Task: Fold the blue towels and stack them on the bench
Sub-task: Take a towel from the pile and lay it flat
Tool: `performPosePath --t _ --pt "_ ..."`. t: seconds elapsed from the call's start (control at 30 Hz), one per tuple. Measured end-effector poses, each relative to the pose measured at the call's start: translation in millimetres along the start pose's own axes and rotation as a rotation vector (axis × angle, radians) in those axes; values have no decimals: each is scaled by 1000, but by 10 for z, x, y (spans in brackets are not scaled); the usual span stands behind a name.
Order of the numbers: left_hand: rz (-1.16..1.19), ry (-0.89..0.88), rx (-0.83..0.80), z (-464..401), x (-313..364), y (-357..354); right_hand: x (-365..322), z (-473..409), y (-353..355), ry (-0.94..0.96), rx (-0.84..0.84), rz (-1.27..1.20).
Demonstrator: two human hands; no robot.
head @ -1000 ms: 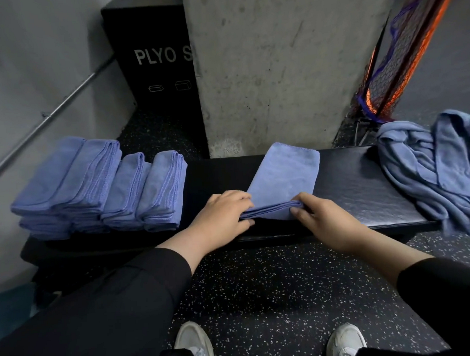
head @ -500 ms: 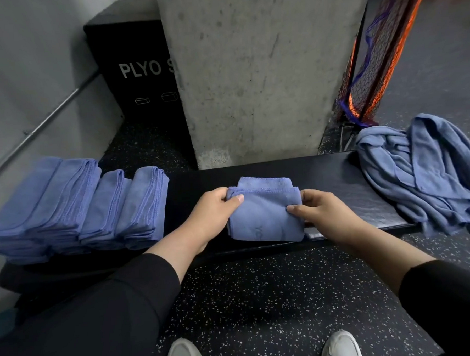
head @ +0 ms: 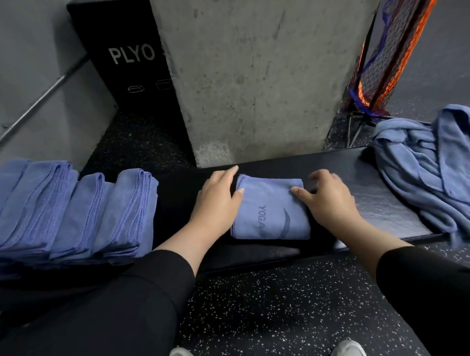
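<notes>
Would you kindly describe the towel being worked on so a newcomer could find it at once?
Start at the grey concrete pillar; the black bench runs along its base. Directly before the pillar, between the left hand and right hand, lies the folded towel. Unlike the stacked towels and the crumpled heap, it lies singly and shows "YOGA" lettering.

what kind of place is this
Most likely a gym: a black box lettered PLYO, a padded bench, speckled rubber floor, and a folded towel printed YOGA.
</notes>
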State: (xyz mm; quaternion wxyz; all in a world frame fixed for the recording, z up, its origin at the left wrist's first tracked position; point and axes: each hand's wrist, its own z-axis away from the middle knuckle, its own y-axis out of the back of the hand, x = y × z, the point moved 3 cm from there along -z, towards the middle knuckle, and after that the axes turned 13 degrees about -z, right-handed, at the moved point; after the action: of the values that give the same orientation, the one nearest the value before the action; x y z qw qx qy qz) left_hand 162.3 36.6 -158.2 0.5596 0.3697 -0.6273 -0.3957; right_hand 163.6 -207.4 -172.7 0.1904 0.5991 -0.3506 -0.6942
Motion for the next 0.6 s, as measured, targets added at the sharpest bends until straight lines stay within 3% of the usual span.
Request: performPosePath --t 0.1,0.2,0.3,0.37,0.6 --pt "-143 -197 42 82 54 -54 -143 110 67 279 135 27" --pt "-263 -309 -56 107 132 -142 -317 277 28 613 21 -52" --pt "-386 -337 -253 143 87 -278 -178 407 -209 572 -354 158" --pt "-407 -327 -327 193 24 -314 12 428 -284 516 -499 321" --pt "-424 -285 -340 264 -109 -250 145 311 -147 495 -490 260"
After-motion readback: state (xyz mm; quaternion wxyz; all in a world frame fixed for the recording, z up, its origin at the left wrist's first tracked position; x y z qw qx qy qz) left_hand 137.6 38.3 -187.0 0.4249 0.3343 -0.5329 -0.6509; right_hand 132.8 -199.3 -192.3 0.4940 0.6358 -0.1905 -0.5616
